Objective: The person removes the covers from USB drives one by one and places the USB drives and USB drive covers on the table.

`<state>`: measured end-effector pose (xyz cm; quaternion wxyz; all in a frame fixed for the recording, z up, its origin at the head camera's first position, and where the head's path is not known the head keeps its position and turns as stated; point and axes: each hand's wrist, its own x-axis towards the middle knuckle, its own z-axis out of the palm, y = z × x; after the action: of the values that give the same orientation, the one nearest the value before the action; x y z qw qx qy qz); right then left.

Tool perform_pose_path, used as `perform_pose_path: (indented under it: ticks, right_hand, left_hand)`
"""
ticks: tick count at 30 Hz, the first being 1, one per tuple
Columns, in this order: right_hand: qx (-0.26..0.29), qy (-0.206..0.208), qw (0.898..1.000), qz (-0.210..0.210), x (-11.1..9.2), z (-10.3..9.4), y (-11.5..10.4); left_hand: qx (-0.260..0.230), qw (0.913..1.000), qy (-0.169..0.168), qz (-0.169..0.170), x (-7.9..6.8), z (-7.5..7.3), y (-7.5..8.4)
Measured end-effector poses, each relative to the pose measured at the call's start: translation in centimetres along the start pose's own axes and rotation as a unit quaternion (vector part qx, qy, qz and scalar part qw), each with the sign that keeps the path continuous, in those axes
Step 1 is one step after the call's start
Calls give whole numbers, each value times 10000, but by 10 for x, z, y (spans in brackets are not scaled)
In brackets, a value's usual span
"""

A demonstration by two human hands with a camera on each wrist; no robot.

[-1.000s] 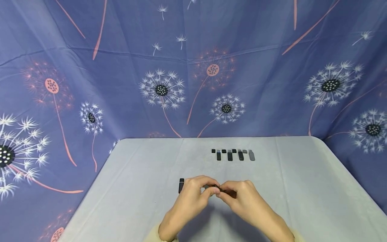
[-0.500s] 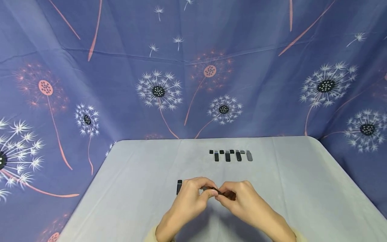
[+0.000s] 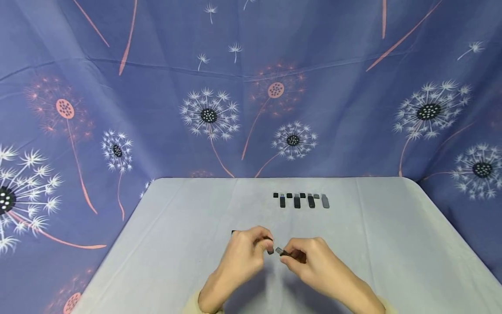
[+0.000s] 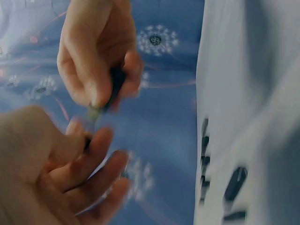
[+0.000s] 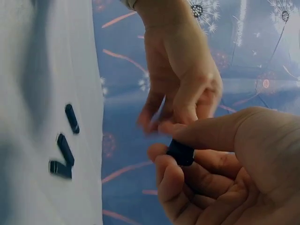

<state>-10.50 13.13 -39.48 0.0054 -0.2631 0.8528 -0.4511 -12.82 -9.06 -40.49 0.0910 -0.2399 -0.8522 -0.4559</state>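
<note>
My right hand (image 3: 315, 259) pinches a black USB flash drive (image 3: 285, 252) between thumb and fingers. Its metal plug is bare and points toward the other hand. Just left of it, my left hand (image 3: 245, 255) pinches a small black cap (image 3: 270, 251) between thumb and forefinger. A narrow gap separates cap and plug in the head view. From the left wrist, the drive (image 4: 116, 86) appears blurred, with the cap (image 4: 87, 142) mostly hidden by fingers. Both hands are raised over the table, the right wrist view showing the drive's dark end (image 5: 182, 153) in the fingers.
Farther back on the white table (image 3: 188, 209), uncapped flash drives stand in a row, including a black one (image 3: 296, 201) and a grey one (image 3: 325, 201), with small caps (image 3: 289, 196) beside them. Closed dark drives (image 5: 71, 118) lie near the left hand, mostly hidden in the head view.
The hands, earlier together at the drive, have moved slightly apart. The cap has come off in the left hand, baring the plug of the drive in the right.
</note>
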Motion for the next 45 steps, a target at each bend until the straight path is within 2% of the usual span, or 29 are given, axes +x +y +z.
perform_pose_path:
  ticks: [3, 5, 8, 11, 15, 23, 28, 30, 38, 45]
  right_hand:
    - [-38, 156, 9992, 374, -7, -8, 4]
    - [-54, 321, 9974, 647, -11, -12, 7]
    - [-67, 461, 9955, 820, -15, -16, 12]
    - [-23, 462, 9949, 894, -15, -15, 13]
    - [-3, 507, 9937, 1001, -14, -13, 13]
    - [-421, 999, 9928, 508, -14, -14, 17]
    - [-372, 813, 9943, 585, -8, -21, 15]
    - [-297, 680, 9954, 603, -5, -25, 14]
    - [-514, 613, 9932, 848, 15, -40, 16]
    - [-577, 486, 9918, 1034, 30, -52, 19]
  left_hand:
    - [-31, 9969, 719, -323, 0, -15, -6]
    - [-137, 9945, 928, -467, 0, -24, -9]
    - [-115, 9964, 709, -443, 0, -30, -11]
    - [-100, 9984, 416, -377, 0, -27, -10]
    - [-3, 9992, 346, -219, 2, -23, -8]
    - [59, 9991, 195, 382, 6, -23, -11]
    - [106, 9985, -30, 535, 10, -23, -13]
    - [137, 9986, -40, 501, 12, -22, -14]
    - [279, 9995, 21, -127, 28, -22, -20]
    - [550, 9984, -45, -112, 43, -29, -27]
